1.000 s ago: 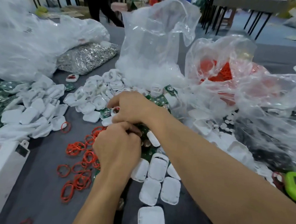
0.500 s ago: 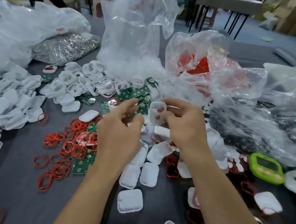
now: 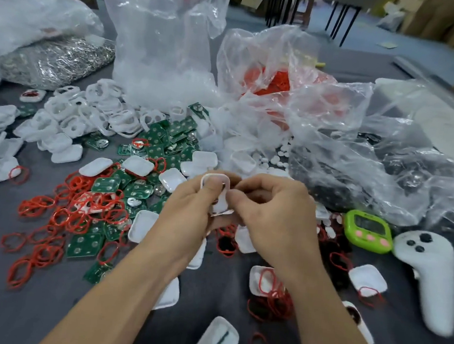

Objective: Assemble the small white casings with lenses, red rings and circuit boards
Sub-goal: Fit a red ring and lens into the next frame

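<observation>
Both hands meet above the middle of the grey table. My left hand (image 3: 189, 209) grips a small white casing (image 3: 217, 181) with an opening, my thumb showing through it. My right hand (image 3: 274, 212) pinches the same casing from the right side. Loose red rings (image 3: 58, 211) lie spread to the left, mixed with green circuit boards (image 3: 135, 190). White casing halves (image 3: 143, 224) lie around and under my hands. More white frames (image 3: 87, 114) are heaped at the back left.
Clear plastic bags (image 3: 163, 41) stand at the back, one holding red rings (image 3: 273, 79). A bag of silver parts (image 3: 56, 61) lies back left. A green handheld toy (image 3: 367, 231) and a white controller (image 3: 432, 277) sit on the right. Small white discs (image 3: 271, 159) lie behind my hands.
My hands have come apart from the pile and lifted a white casing; now both hold it closer together. The camera has swung to the right, showing the green toy and the controller.
</observation>
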A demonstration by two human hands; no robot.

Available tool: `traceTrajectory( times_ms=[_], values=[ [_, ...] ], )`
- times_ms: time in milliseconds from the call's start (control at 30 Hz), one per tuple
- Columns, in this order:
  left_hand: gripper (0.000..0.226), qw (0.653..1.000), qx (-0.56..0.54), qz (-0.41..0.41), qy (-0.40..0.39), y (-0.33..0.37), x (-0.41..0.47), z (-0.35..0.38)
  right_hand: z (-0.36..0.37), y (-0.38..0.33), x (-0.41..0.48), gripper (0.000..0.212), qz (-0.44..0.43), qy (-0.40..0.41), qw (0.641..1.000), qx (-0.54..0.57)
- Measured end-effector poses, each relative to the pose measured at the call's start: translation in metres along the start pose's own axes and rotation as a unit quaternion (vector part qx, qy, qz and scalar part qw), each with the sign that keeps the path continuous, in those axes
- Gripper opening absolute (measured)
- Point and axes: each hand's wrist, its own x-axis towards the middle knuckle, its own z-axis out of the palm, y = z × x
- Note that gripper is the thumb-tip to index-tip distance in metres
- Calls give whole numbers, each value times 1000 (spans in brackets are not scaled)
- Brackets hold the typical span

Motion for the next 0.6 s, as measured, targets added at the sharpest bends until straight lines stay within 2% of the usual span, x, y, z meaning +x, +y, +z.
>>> traceTrajectory(
  times_ms=[67,133,233,333,400,500,600],
  values=[
    [39,996,-66,-43,35,0,1,2,-15,5,0,9,-2,45,998,-38],
    [29,995,-58,-69,35,2,2,3,-34,10,1,13,-14,88,987,-131],
    [21,995,-34,-82,50,7,2,-2,-60,15,3,20,20,26,963,-266],
    [32,993,-50,-91,52,16,2,-9,-79,21,5,31,85,-19,936,-341],
    [47,993,-61,-89,48,18,1,-11,-86,25,4,30,107,-40,924,-365],
    [53,992,-81,-93,23,16,-1,-9,-89,30,0,19,112,-86,926,-350],
    [54,990,-88,-108,-15,12,-2,-4,-92,34,0,27,94,-50,941,-321]
  ],
)
